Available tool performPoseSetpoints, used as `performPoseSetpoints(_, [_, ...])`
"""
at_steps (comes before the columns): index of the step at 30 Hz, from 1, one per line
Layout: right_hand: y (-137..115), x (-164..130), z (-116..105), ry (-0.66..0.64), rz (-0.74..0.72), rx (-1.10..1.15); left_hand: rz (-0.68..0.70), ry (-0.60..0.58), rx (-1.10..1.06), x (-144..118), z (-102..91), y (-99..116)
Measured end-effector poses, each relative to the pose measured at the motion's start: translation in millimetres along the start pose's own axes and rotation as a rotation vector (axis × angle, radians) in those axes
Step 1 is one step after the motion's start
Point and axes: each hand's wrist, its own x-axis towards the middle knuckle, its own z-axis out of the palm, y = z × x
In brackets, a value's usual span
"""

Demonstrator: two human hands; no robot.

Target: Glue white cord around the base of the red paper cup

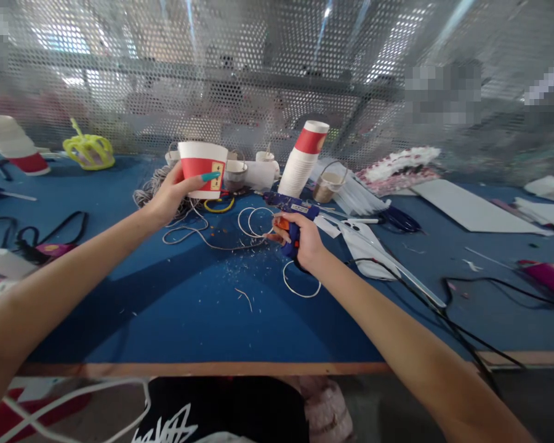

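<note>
My left hand is closed round a red and white paper cup, held up over the blue table with its rim upward. The thumb has a long teal nail and lies across the cup's side. In my right hand is a blue glue gun, fingers wrapped round the handle by the orange trigger. Its nozzle points left toward the cup, and the two are apart. Grey cord and a loop of white cord lie on the table between and below my hands.
Behind stand a leaning stack of paper cups and a small cord-wrapped bucket. A yellow-green woven basket is at the far left. Black cable crosses the right side. A white board lies at the right. A perforated metal screen closes off the back.
</note>
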Motion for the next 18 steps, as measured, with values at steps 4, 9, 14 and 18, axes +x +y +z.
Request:
performPoseSetpoints(4, [-2,0,-1,0.004,-0.007,-0.005,-0.188,-0.007,-0.135,-8,9.1,-23])
performPoseSetpoints(9, [-2,0,-2,-0.005,-0.016,-0.038,-0.26,-0.051,-0.089,-10,5.5,-39])
performPoseSetpoints(14, [-1,1,-4,-0.018,-0.019,-0.041,-0.248,-0.166,-0.061,-4,-5.1,-29])
performPoseSetpoints(18, [0,3,-4,0.002,-0.004,-0.037,-0.286,-0.248,-0.036,-5,-5.0,-19])
